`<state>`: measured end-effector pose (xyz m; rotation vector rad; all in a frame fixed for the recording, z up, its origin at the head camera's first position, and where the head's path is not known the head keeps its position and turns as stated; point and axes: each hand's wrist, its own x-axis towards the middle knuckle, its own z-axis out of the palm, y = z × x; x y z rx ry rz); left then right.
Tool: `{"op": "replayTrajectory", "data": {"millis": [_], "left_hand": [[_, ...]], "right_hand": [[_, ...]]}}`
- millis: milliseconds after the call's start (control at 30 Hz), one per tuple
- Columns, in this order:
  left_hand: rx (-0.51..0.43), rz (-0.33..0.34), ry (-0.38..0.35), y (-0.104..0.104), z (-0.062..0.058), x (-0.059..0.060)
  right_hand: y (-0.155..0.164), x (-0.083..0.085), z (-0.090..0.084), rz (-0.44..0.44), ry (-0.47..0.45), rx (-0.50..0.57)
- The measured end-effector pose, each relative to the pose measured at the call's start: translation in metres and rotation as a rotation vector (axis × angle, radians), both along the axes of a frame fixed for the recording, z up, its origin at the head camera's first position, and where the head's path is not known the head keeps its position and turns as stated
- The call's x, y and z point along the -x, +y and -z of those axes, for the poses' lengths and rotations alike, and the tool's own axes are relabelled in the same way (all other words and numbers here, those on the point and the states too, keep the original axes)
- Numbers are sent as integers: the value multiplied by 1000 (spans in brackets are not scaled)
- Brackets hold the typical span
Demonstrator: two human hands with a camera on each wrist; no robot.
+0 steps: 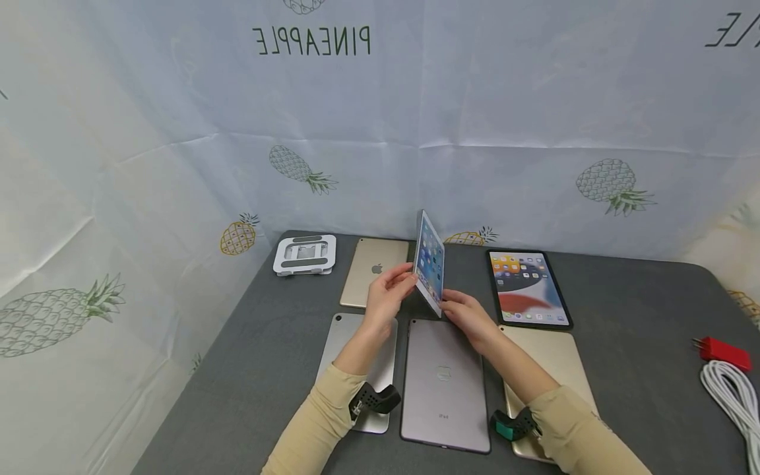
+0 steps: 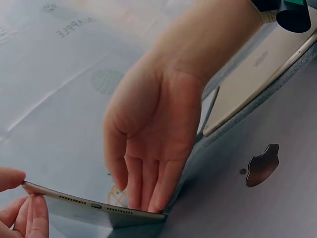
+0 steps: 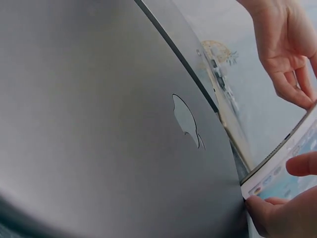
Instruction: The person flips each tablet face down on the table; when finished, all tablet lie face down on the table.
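Left hand: the left hand is raised over the table with its fingers nearly straight, their tips against the back and left edge of a small white tablet. In the left wrist view only the thumb and fingertips of this hand show, pinching one corner of the thin edge.

Right hand: the right hand holds the lower right corner of the same tablet, thumb below and fingers on top. In the right wrist view the thumb and a finger sit on the white bezel of the tablet.

White tablet: held in the air between both hands, steeply tilted on edge, with its lit screen of app icons turned to the person's right. It hangs above the far end of the grey tablet, apart from it.

Grey tablet: a grey tablet lies face down just under the hands, with the logo up.

Silver tablet: a silver tablet lies face down just left of the grey one, partly under the left forearm.

Gold tablets: one gold tablet lies face down behind the left hand; another lies under the right forearm.

Black tablet: a black-framed tablet lies screen up and lit, right of the hands.

Stand: a white folding stand sits at the far left of the grey table.

Far right: a red plug and a coiled white cable lie well apart from the tablets.
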<state>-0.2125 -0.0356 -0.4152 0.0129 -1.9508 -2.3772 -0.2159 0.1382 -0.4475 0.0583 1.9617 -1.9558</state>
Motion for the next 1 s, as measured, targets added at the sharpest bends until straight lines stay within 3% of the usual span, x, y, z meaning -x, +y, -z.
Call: {"op": "replayTrajectory", "data": {"millis": [567,1000], "left_hand": [[33,92,8,19,-4,-2],[55,112,-26,22,-2,0]], "right_hand": [[5,-1,0,-51,21,72],[8,6,-26,6,97,72]]}}
